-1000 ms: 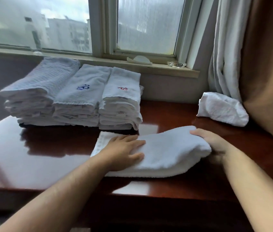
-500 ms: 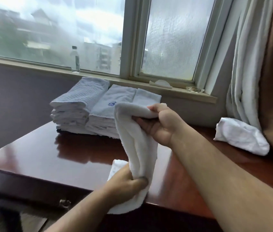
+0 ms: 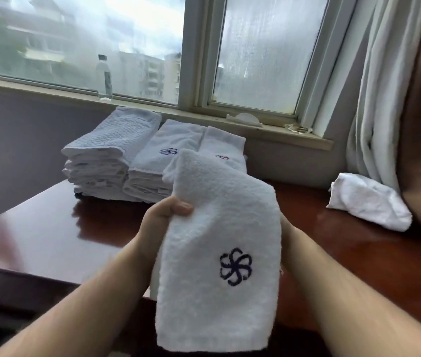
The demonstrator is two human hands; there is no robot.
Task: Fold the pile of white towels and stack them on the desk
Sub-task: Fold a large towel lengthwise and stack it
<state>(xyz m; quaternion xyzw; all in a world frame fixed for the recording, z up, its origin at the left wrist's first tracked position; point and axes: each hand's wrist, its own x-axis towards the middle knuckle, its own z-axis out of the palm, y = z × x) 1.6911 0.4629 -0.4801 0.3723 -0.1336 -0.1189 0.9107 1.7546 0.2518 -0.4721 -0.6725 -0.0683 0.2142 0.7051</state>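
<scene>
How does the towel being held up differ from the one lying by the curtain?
The held towel is folded flat and raised off the desk, pinched by the left hand; the curtain towel lies crumpled on the desk. The held towel shows a dark blue emblem; none shows on the curtain towel. Both are white.

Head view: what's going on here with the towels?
A person holds a folded white towel with a blue emblem upright above the near edge of the desk. The left hand pinches its left edge, thumb in front; the right hand sits behind its right edge, fingers hidden. Three stacks of folded towels stand at the back under the window. One crumpled towel lies by the curtain, not yet folded.
</scene>
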